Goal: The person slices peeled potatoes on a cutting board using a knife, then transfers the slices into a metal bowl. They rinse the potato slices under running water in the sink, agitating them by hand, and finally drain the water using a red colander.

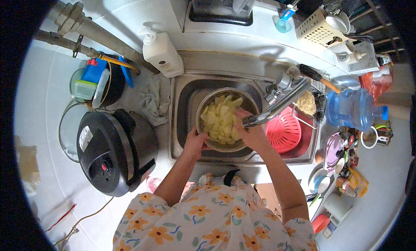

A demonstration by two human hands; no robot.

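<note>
A round metal bowl (249, 102) sits in the left basin of a stainless steel sink (188, 98). Pale yellow slices (219, 119), which look like potato, fill much of it. At the near left of the bowl, my left hand (196, 143) grips the rim, thumb on the inner side. My right hand (253, 134) reaches over the right side of the bowl, its fingers among the slices. The chrome faucet spout (276, 104) crosses above that hand and hides part of it, so whether the fingers close on slices cannot be seen.
A red plastic colander (284, 130) lies in the right basin. An electric pressure cooker (113, 150) and a cloth (154, 98) are left of the sink. Behind it stands a white pump bottle (164, 54). A large blue water bottle (349, 108) lies at the right.
</note>
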